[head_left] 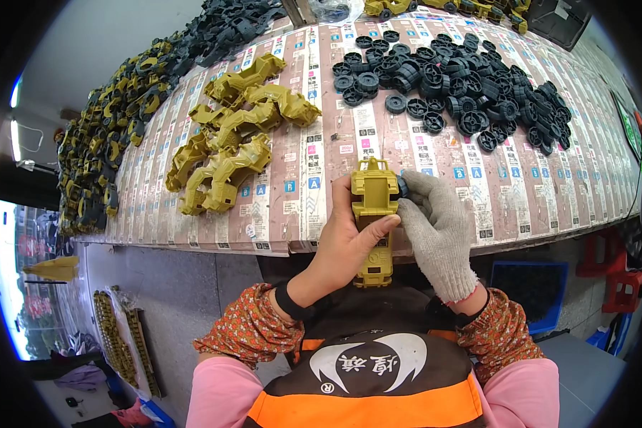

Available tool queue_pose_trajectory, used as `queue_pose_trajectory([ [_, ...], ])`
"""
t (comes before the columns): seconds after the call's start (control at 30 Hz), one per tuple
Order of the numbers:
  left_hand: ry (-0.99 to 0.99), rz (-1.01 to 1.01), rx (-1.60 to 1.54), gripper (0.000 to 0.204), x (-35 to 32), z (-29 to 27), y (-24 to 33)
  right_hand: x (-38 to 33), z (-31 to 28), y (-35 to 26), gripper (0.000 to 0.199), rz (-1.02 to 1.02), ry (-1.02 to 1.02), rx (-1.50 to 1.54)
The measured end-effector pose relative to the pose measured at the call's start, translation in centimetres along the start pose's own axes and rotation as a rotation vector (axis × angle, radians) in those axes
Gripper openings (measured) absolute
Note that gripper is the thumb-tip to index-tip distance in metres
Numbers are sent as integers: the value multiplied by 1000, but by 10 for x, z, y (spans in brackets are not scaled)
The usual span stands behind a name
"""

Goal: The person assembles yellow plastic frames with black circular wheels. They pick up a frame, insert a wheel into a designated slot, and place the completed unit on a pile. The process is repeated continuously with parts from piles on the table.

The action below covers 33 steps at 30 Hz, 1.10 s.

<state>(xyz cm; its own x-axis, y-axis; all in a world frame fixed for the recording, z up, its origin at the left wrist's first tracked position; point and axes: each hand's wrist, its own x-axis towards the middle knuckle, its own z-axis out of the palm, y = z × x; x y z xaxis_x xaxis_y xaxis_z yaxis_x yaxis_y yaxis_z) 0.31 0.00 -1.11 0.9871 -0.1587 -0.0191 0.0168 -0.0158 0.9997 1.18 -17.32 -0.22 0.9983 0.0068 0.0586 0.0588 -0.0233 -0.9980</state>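
An olive-yellow plastic toy car body (375, 191) is gripped in my bare left hand (346, 242), thumb across its near part and fingers along its left side. Its near end hangs past the table's front edge. My right hand (436, 232), in a pale knitted glove, pinches a small black toy wheel (402, 187) against the right side of the body's far half. Most of that wheel is hidden by the gloved fingers, so I cannot tell whether it sits on an axle.
A pile of black toy wheels (464, 82) lies at the far right of the table (321, 228). Several loose olive-yellow car bodies (228, 171) lie left of centre. Heaped dark and yellow parts (114, 135) line the left edge. A blue crate (528, 267) stands below, right.
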Motion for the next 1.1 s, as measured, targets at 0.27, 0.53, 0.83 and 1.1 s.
queue_pose_trajectory([
  [0.27,-77,-19,42,69,-1,-5,-13,0,-7,1,37,-190,-97,-153],
  [0.53,-137,122,347,67,0,6,-6,2,-27,-23,45,-23,-159,-99],
  [0.83,-263,14,409,65,9,18,12,2,-55,-35,45,261,-212,-14],
  [1.1,-212,-278,-397,68,17,14,12,1,-54,-29,46,-412,-190,-365],
])
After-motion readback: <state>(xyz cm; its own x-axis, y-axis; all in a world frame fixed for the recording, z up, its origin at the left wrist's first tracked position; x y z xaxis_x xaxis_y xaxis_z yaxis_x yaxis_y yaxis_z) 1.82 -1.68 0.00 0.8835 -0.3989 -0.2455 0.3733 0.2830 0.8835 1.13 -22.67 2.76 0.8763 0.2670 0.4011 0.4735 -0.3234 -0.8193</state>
